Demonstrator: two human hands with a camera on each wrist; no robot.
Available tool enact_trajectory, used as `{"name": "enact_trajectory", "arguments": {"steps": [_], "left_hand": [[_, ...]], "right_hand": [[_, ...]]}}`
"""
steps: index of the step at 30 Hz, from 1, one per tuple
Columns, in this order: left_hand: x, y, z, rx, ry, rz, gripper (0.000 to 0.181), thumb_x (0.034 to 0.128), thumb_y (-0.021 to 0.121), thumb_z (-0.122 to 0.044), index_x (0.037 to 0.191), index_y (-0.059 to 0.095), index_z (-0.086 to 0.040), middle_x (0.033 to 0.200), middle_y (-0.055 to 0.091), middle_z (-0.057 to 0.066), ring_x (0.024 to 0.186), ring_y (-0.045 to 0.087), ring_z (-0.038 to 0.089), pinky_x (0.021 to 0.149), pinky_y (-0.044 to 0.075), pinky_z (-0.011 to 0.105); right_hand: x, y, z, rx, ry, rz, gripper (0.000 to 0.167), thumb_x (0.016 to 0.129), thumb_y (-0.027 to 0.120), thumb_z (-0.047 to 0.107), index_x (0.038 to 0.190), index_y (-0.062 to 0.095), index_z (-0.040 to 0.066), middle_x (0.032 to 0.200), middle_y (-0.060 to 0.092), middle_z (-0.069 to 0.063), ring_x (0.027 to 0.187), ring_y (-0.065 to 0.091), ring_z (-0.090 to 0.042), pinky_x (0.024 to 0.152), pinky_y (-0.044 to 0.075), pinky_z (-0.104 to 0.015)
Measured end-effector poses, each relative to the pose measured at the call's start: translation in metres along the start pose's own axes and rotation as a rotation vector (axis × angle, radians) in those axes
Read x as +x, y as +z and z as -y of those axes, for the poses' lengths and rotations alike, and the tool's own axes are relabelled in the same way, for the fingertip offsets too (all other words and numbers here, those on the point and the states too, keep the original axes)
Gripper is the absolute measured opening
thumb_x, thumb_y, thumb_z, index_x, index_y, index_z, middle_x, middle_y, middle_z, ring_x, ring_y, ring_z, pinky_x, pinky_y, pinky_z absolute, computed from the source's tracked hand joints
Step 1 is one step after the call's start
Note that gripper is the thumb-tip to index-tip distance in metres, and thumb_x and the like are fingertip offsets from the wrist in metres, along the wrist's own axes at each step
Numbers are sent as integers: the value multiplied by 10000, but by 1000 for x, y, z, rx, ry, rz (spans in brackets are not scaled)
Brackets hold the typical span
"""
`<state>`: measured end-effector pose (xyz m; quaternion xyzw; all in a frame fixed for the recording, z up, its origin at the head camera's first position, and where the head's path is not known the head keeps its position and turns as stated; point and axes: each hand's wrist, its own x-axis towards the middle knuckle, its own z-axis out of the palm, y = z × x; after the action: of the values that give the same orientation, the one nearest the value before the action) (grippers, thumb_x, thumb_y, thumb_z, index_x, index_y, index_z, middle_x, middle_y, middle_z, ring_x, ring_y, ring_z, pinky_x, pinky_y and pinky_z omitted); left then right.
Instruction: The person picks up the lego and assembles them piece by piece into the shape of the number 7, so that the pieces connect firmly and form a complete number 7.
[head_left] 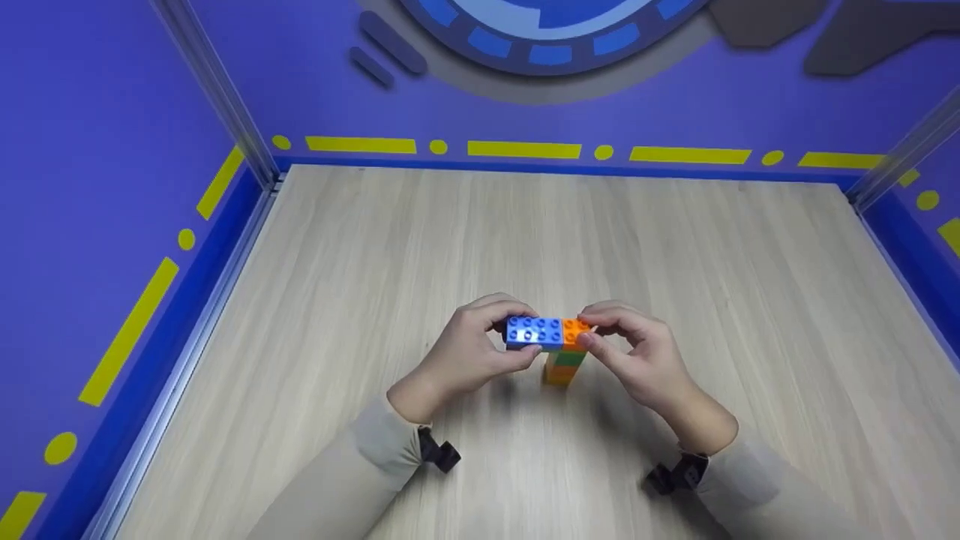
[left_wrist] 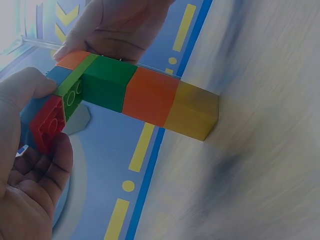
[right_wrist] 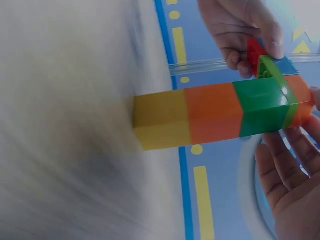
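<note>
In the head view, my left hand (head_left: 476, 341) pinches a blue toy brick (head_left: 534, 332), thumb in front and fingers behind. My right hand (head_left: 645, 356) holds the small orange brick (head_left: 574, 331) beside it, thumb and fingers at its right end. Below them, in the left wrist view, runs a column made of a light green plate (left_wrist: 75, 90), a green brick (left_wrist: 107, 82), a second orange brick (left_wrist: 151, 97) and a yellow brick (left_wrist: 192, 110). A red brick (right_wrist: 255, 52) sits under the blue overhang, near the left fingers. Whether the yellow end touches the table I cannot tell.
The pale wood-grain table (head_left: 420, 232) extends all round the hands. Blue panels with yellow marks (head_left: 525, 150) wall it in at the back and sides, with a metal post (head_left: 225, 97) in the left corner. A black wrist mount (head_left: 439, 450) sits below each hand.
</note>
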<state>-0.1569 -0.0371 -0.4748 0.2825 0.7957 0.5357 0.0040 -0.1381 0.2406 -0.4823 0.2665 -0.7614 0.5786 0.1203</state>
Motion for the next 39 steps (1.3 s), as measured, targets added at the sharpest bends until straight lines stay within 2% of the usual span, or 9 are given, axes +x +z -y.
{"name": "enact_trajectory", "arguments": {"steps": [9,15,19,23,27,30,34,39], "left_hand": [[0,1,-1,26,3,0,325,943,911,-164,1239,800,-85,1241,779,31,1042,675,125,916,600,228],[-3,0,-4,68,20,12,352,961,887,-163,1277,756,-82,1263,757,44,1050,686,135,946,622,256],[-5,-3,-2,110,97,23,362,966,878,-142,1283,713,-83,1277,717,48,1059,677,134,950,628,255],[-6,-7,1,126,190,44,374,950,874,-68,1274,687,-61,1288,670,87,1049,679,168,945,652,275],[-7,-11,2,148,215,50,379,951,877,-53,1280,690,-57,1298,658,105,1038,693,187,941,672,296],[-7,-11,4,179,219,36,376,961,882,-81,1291,703,-67,1307,660,99,1063,693,191,945,680,333],[-5,-10,4,226,229,-19,374,958,894,-106,1302,748,-83,1295,663,90,1115,671,214,956,666,400],[-2,-10,5,251,199,-58,402,955,911,-123,1333,776,-101,1303,634,86,1158,636,232,999,627,389]], "right_hand": [[-1,2,-5,18,-61,10,321,910,758,-227,1183,787,-60,1167,798,-91,1077,727,-92,950,630,-173],[-3,3,-9,14,-53,10,326,919,754,-216,1194,787,-43,1165,789,-116,1081,725,-100,954,631,-178],[-4,4,-10,3,-42,9,323,924,763,-201,1194,793,-25,1161,783,-139,1065,725,-99,949,632,-176],[-4,4,-10,2,-6,2,302,941,755,-188,1206,784,-46,1188,786,-48,1099,718,-95,968,620,-170],[-2,4,-11,2,20,16,306,965,743,-175,1239,779,-45,1221,785,-18,1152,707,-100,1017,605,-176],[-2,3,-11,-25,9,24,331,963,756,-164,1256,790,-14,1220,792,-57,1154,707,-99,1024,599,-177],[-2,-1,-11,-63,-16,33,394,952,784,-142,1308,794,27,1247,791,-118,1154,711,-109,999,611,-193],[-1,-6,-11,-96,-10,64,486,948,836,-80,1416,755,22,1348,751,-138,1202,694,-128,958,632,-217]]}}
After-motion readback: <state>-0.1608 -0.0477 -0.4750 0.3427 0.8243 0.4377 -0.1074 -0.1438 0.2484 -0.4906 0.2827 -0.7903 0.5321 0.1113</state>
